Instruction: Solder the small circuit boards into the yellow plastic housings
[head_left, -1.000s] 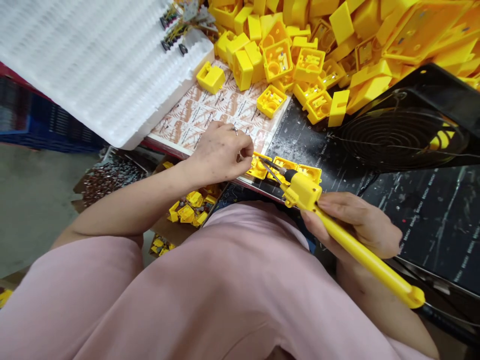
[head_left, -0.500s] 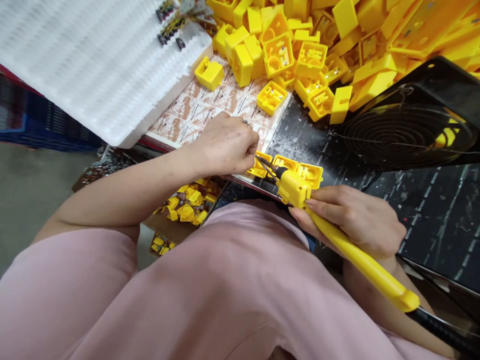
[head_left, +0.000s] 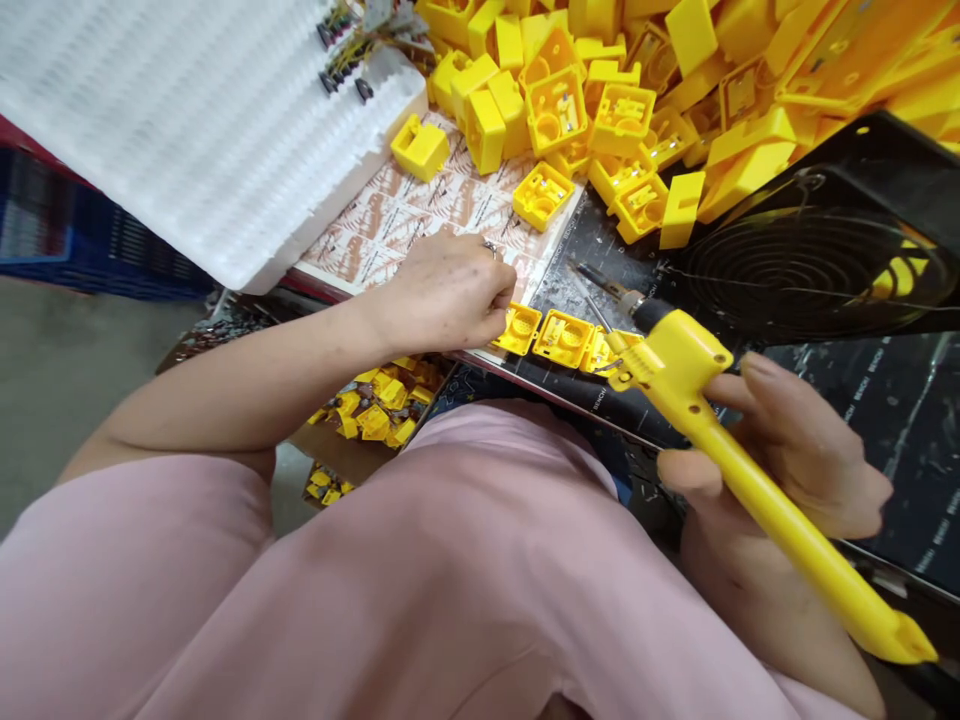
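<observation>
A yellow soldering iron [head_left: 694,360] with a solder feed tube is in my right hand [head_left: 802,450], thumb and fingers around its grip. Its metal tip points up and left, above the black bench surface and apart from the cases. Three small open yellow plastic cases [head_left: 563,338] lie in a row at the bench edge; the iron's body partly covers the rightmost. My left hand [head_left: 457,292] is closed, knuckles up, against the leftmost case [head_left: 519,328]. Its fingertips are hidden, so what they pinch is not visible.
A big heap of yellow cases [head_left: 559,105] covers the back of the bench. At right stands a black fan [head_left: 817,250]. White foam [head_left: 187,130] with wired parts [head_left: 345,75] lies at left. Below the edge is a box of yellow pieces [head_left: 375,410].
My right hand has drawn the soldering iron right, lifting its tip off the leftmost case area and turning it. The left hand has stayed almost still.
</observation>
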